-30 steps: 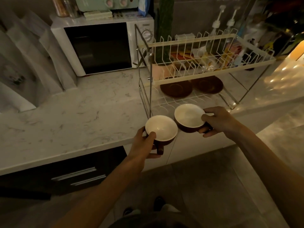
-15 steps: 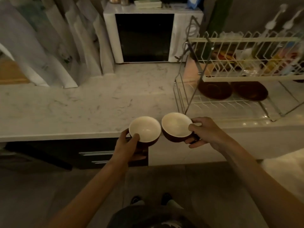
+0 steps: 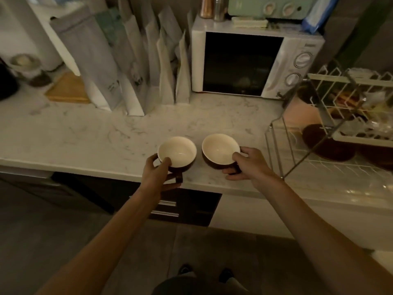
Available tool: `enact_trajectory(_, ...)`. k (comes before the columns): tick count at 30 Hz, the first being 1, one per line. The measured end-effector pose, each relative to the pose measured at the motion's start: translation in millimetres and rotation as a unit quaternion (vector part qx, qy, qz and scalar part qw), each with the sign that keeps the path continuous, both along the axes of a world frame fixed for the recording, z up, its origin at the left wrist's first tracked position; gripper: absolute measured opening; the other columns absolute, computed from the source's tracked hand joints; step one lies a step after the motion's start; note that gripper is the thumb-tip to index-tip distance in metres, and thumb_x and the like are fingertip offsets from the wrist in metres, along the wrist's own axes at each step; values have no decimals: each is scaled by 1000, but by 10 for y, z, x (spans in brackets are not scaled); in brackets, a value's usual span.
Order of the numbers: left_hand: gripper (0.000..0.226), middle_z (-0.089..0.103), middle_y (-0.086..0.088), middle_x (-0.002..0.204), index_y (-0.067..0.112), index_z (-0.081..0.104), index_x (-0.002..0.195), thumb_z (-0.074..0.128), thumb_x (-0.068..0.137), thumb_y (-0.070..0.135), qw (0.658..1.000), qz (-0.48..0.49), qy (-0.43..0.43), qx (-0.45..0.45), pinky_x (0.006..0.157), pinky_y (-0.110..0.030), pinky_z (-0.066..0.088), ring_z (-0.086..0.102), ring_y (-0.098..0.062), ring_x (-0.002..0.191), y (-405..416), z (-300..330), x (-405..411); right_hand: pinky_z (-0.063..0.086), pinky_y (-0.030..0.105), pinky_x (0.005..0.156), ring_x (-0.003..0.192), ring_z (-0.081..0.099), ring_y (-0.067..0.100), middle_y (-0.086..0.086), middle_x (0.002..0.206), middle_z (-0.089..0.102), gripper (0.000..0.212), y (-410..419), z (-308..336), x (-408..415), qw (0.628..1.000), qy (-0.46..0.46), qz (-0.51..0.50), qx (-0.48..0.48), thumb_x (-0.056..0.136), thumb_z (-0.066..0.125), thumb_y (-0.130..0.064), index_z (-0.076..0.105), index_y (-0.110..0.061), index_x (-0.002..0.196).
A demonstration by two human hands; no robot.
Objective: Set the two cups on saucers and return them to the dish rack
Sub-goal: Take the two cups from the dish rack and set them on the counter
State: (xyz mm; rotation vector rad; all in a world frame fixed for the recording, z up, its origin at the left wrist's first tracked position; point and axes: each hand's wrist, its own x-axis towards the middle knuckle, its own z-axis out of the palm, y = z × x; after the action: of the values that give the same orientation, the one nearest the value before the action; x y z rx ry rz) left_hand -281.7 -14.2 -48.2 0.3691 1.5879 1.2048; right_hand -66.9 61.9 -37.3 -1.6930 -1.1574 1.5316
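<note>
Both cups are coming away from the dish rack [image 3: 331, 133] now: left hand [image 3: 158, 174] gripping the left cup [image 3: 177, 151], right hand [image 3: 247, 165] grasping the right cup [image 3: 220, 150], lowering toward the counter [image 3: 95, 135]; saucers [image 3: 328, 145] waiting in the rack.

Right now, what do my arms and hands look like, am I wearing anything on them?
Both forearms are bare to the frame's edge: no sleeves show. The left hand and right hand wear no gloves, and no watch, bracelet or ring can be made out, though the light is dim. The fingers are bare too.
</note>
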Motion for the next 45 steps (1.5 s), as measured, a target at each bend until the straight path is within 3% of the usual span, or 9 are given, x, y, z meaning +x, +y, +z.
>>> enact_trajectory(7, 49, 52, -14, 115, 26, 37, 137, 54, 93, 17, 999, 40, -13, 9, 65, -46, 59, 59, -35, 112, 504, -3, -535, 63, 43, 60, 70, 75, 28, 23, 94, 72, 44, 523, -58, -705, 999, 32, -39, 2, 95, 47, -9, 46, -11, 138)
enact_trajectory(12, 49, 54, -7, 98, 23, 36, 138, 55, 93, 18, 998, 53, -25, 20, 65, -46, 59, 59, -35, 112, 876, -7, -854, 62, 39, 54, 62, 73, 27, 25, 100, 69, 42, 847, -158, -1123, 997, 50, -62, -2, 94, 45, -7, 48, -7, 135)
enact_trajectory(19, 49, 52, -15, 120, 21, 38, 139, 53, 93, 17, 997, 74, -9, 6, 57, -43, 59, 61, -35, 108, 1222, -87, -1184, 62, 42, 56, 63, 72, 30, 21, 118, 65, 43, 1193, -320, -1547, 993, 67, -97, -10, 93, 47, -6, 46, -8, 136)
enact_trajectory(31, 48, 52, -15, 125, 22, 41, 138, 53, 92, 17, 996, 88, 0, -16, 65, -49, 59, 60, -35, 109, 1457, -267, -1417, 60, 39, 45, 56, 70, 25, 24, 128, 60, 42, 1487, -502, -1919, 985, 81, -149, -36, 96, 49, -7, 43, -7, 137)
enact_trajectory(42, 48, 50, -10, 117, 24, 40, 139, 55, 93, 19, 995, 92, -3, -33, 67, -48, 59, 59, -33, 110, 1575, -321, -1552, 58, 34, 40, 40, 67, 15, 24, 128, 60, 42, 1540, -583, -2122, 978, 108, -174, -37, 97, 45, -4, 40, -6, 138)
enact_trajectory(45, 48, 56, -8, 104, 24, 42, 139, 54, 93, 18, 995, 91, -2, -30, 66, -47, 59, 60, -33, 109, 1592, -342, -1579, 58, 34, 41, 41, 67, 16, 23, 128, 60, 42, 1556, -596, -2166, 977, 109, -177, -40, 97, 46, -3, 41, -6, 138)
